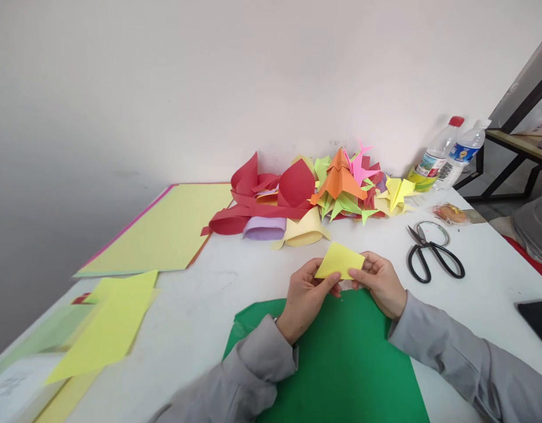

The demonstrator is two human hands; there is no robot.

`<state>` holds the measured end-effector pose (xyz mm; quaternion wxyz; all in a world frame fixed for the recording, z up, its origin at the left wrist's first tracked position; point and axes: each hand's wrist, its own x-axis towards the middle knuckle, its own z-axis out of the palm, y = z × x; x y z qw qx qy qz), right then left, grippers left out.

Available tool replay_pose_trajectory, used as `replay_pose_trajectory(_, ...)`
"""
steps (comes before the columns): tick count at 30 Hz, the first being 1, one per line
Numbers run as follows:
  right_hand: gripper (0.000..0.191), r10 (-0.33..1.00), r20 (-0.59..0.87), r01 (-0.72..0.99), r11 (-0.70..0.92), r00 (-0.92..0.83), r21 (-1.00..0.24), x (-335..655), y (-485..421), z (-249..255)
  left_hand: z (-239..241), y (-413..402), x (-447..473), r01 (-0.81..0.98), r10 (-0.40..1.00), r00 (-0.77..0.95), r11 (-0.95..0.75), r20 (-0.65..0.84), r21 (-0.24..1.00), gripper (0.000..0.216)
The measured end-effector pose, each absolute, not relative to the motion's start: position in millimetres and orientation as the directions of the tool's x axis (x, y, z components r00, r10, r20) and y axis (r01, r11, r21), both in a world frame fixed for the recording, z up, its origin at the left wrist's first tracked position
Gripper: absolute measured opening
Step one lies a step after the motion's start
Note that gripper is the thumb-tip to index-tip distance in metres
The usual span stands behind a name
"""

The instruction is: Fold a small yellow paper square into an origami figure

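Observation:
A small folded yellow paper (339, 259) is held up between both hands above a green sheet (341, 364) on the white table (200, 305). My left hand (305, 296) pinches its lower left edge with thumb and fingers. Its right corner is pinched by my right hand (380, 282). Both arms are in grey sleeves.
A heap of folded and curled coloured papers (323, 194) lies at the back by the wall. Black scissors (433, 255) rest to the right, beside two plastic bottles (449, 153). A large yellow sheet (165, 232) and loose yellow papers (107, 323) lie on the left. A dark object (539, 317) sits at the right edge.

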<state>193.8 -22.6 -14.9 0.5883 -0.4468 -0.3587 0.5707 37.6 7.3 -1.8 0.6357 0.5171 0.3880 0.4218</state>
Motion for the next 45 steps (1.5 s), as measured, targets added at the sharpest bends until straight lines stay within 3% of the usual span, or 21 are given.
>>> replay_pose_trajectory(9,0.031,0.992,-0.104,-0.356,-0.072,0.071,-0.932,194.0,-22.8,-14.0,-2.9,6.9,36.4,-0.162,0.920,0.390,0.116,-0.045,0.980,0.027)
replay_pose_trajectory(13,0.032,0.996,-0.086,-0.280,-0.079,0.013,-0.957,193.0,-23.8,-12.1,-2.0,6.3,36.4,-0.160,0.903,0.428,0.113,-0.034,0.981,0.026)
replay_pose_trajectory(22,0.032,0.990,-0.087,-0.257,-0.057,0.108,-0.965,194.1,-23.6,-17.5,-2.8,5.7,36.8,-0.189,0.886,0.462,0.148,-0.045,0.971,0.031)
replay_pose_trajectory(38,0.031,0.997,-0.075,-0.252,-0.071,0.008,-0.965,193.6,-24.4,-9.9,0.2,5.8,38.5,-0.159,0.902,0.430,0.111,-0.032,0.981,0.028)
replay_pose_trajectory(45,0.027,0.997,-0.078,-0.238,-0.076,0.003,-0.968,192.3,-25.5,-8.1,-4.0,7.4,37.1,-0.202,0.895,0.440,0.171,-0.067,0.964,0.030)
